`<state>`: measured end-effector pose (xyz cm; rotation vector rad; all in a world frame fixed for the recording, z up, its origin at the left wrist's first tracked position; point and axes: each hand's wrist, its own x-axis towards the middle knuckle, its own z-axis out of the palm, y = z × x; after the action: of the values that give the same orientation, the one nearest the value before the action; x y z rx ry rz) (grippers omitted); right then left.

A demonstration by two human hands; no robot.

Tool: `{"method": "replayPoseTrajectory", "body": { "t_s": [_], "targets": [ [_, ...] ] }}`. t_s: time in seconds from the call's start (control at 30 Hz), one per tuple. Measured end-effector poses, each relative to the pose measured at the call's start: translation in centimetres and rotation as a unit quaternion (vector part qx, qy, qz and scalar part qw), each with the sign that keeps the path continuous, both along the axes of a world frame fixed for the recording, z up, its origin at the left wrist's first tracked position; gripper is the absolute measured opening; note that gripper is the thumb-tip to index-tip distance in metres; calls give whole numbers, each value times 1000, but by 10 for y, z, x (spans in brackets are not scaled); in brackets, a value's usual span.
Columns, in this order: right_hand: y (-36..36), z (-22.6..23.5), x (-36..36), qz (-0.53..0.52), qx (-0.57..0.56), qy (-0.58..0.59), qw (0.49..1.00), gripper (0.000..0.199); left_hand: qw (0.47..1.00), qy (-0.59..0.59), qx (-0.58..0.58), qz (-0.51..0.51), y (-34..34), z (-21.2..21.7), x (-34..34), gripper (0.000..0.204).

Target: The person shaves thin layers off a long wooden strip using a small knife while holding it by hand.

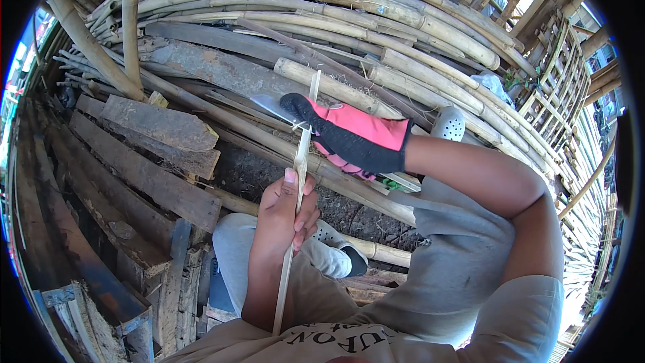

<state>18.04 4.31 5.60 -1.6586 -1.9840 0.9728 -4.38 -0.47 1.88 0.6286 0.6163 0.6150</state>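
Observation:
My bare left hand (285, 210) is wrapped round a pale split bamboo strip (302, 151), thumb along its upper side. From near my shirt the strip runs up past my right hand to a free end. On my right hand (359, 133) is a pink and black glove, its fingers closed on a knife. The knife's blade (271, 106) points up and left beside the strip; the glove hides the handle. A thin curled shaving (301, 126) stands on the strip close to the blade.
Long bamboo poles (376, 1) lie stacked across the far side. Weathered planks (144, 168) fill the left, near an upright pole (131, 23). A woven bamboo panel (551, 104) stands at the far right. My light clogs (449, 124) are among the poles.

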Motion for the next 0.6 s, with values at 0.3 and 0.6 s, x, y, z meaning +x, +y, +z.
{"method": "replayPoseTrajectory", "body": {
  "t_s": [0.3, 0.6],
  "targets": [
    [4, 14, -1, -138, -245, 174, 944, 72, 1000, -11, -12, 10, 1, 1, -4, 41],
    [-6, 22, -27, -140, -218, 184, 948, 66, 1000, -14, -18, 10, 2, 4, -7, 44]
  ]
}}
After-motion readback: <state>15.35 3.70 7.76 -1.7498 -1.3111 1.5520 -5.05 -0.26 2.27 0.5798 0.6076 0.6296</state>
